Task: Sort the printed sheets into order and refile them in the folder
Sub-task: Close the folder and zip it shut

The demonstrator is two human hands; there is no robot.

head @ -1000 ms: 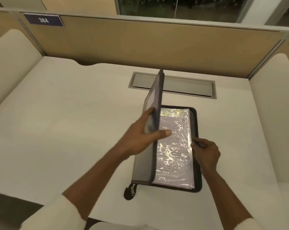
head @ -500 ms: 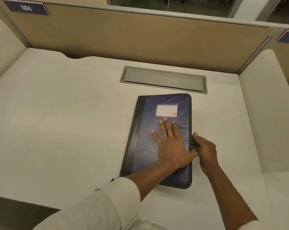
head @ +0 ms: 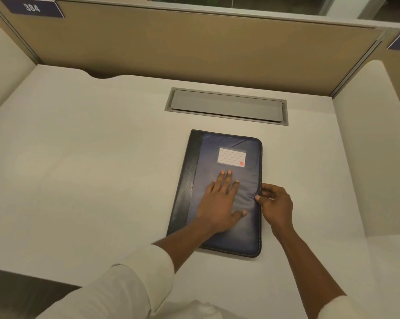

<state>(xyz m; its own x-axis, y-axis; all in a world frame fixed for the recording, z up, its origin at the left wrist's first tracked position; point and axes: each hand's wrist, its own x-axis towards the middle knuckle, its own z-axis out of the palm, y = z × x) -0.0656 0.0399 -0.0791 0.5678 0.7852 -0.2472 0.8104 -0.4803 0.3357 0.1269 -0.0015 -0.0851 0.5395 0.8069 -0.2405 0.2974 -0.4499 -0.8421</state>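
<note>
A dark blue zip folder (head: 231, 236) with a black spine lies closed on the white desk (head: 90, 169). A white lined label (head: 231, 156) sits on its cover. My left hand (head: 219, 201) lies flat on the cover with straight, spread fingers, pressing it down. My right hand (head: 276, 203) is at the folder's right edge, thumb on the cover's rim and fingers curled at the zip side, pinching that edge. The printed sheets are hidden inside the folder.
A grey metal cable hatch (head: 226, 107) is set into the desk behind the folder. A tan partition (head: 194, 47) with a sign reading 384 (head: 33, 8) closes the back. Cream side panels (head: 373, 146) stand at left and right.
The cover, held upright over the sleeved sheets a second ago, has been lowered shut. My left hand now lies flat on it; my right hand stays at the right edge.
</note>
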